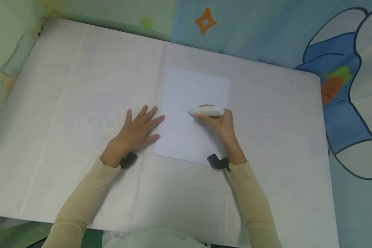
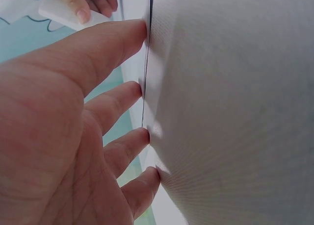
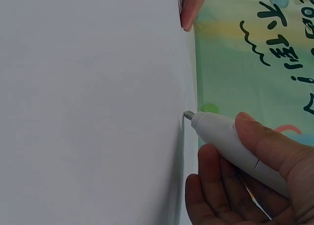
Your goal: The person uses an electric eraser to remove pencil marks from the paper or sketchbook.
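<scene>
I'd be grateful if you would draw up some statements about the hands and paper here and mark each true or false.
1. The right hand holds a white pen-shaped tool. True.
2. The left hand has its fingers spread at the left edge of the paper. True.
3. Both hands grip the tool. False: only the right hand does.
4. In the head view, the tool's tip points right. False: it points left.
5. The paper hangs off the table. False: it lies wholly on the white tabletop.
</scene>
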Tool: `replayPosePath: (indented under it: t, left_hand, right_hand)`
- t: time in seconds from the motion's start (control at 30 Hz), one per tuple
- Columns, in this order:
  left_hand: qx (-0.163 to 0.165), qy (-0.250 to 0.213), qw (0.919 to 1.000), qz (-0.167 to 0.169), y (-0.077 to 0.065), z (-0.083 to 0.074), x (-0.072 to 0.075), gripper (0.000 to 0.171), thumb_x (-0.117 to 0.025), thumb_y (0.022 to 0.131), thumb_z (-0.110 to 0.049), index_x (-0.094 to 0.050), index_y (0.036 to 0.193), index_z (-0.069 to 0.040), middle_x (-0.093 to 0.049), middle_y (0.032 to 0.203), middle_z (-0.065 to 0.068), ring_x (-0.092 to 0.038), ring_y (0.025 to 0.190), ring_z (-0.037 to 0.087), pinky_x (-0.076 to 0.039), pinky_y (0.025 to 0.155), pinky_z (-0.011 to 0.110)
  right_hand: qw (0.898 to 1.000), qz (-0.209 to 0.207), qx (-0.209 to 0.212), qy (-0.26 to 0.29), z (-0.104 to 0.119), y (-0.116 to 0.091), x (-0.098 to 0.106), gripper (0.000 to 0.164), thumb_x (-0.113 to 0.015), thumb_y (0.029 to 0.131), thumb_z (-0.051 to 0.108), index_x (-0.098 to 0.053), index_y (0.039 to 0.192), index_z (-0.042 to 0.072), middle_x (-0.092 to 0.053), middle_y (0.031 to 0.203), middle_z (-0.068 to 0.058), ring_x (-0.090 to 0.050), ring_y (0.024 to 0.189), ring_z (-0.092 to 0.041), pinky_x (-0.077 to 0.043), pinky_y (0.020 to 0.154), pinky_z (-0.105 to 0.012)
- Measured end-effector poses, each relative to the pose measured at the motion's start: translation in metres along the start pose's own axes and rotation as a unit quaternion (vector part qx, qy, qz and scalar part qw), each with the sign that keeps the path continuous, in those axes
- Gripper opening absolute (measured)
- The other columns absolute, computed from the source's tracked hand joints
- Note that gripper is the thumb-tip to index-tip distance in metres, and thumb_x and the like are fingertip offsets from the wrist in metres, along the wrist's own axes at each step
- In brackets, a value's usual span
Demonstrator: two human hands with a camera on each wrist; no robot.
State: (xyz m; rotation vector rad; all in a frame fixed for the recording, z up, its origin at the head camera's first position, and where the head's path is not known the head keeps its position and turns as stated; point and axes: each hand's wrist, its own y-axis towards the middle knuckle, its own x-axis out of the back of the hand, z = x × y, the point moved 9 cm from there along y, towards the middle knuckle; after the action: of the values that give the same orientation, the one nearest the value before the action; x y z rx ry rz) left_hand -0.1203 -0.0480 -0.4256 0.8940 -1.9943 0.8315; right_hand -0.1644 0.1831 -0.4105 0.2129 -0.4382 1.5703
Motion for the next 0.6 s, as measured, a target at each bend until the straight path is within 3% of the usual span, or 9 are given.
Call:
replayPosePath:
  t: [0.6]
  left_hand:
    - [0.001, 0.003, 1.0, 0.0, -0.0002, -0.0006, -0.0015, 0.061, -0.056, 0.098, -0.035, -0.035, 0.153, -0.017, -0.019, 0.162, 0.012, -0.008, 0.15, 0.035, -0.002, 0.111, 0.07]
  right_hand:
    - [1.0, -0.009, -0.022, -0.005, -0.0012, -0.0032, 0.0029, 0.038, -0.08, 0.08, 0.008, -0.068, 0.113, -0.007, -0.067, 0.116, -0.024, -0.064, 0.111, -0.032, -0.049, 0.096, -0.04]
